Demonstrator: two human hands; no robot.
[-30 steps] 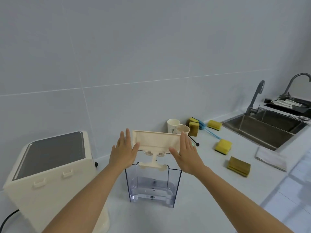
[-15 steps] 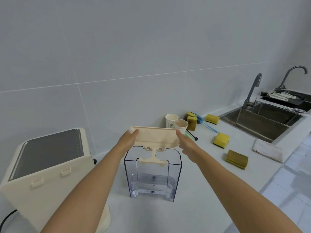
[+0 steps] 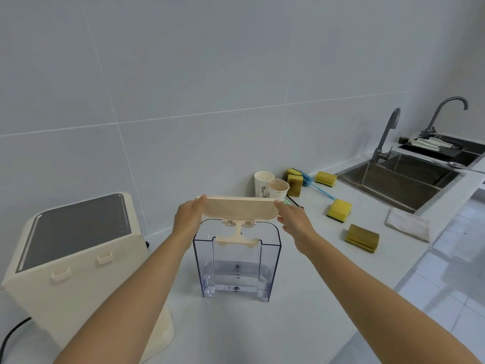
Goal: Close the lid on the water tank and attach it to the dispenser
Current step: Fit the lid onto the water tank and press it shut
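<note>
A clear plastic water tank point(image 3: 236, 269) stands on the white counter with a little water at its bottom. Its cream lid point(image 3: 240, 208) is hinged to the tank's near wall by a cream bracket and is tipped nearly flat above the open top. My left hand point(image 3: 187, 219) grips the lid's left end and my right hand point(image 3: 294, 219) grips its right end. The cream dispenser point(image 3: 76, 256) with a dark top panel stands to the left of the tank, two hook tabs on the side facing me.
Two paper cups point(image 3: 270, 186) stand behind the tank by the wall. Several yellow sponges point(image 3: 338, 210) and a blue brush lie to the right. A steel sink point(image 3: 401, 185) with taps and a folded cloth point(image 3: 408, 224) sit at the far right. The dispenser's black cable point(image 3: 13, 332) trails at lower left.
The lid has swung down from tilted-up toward flat over the tank. Both hands have shifted from flat against its ends to gripping them.
</note>
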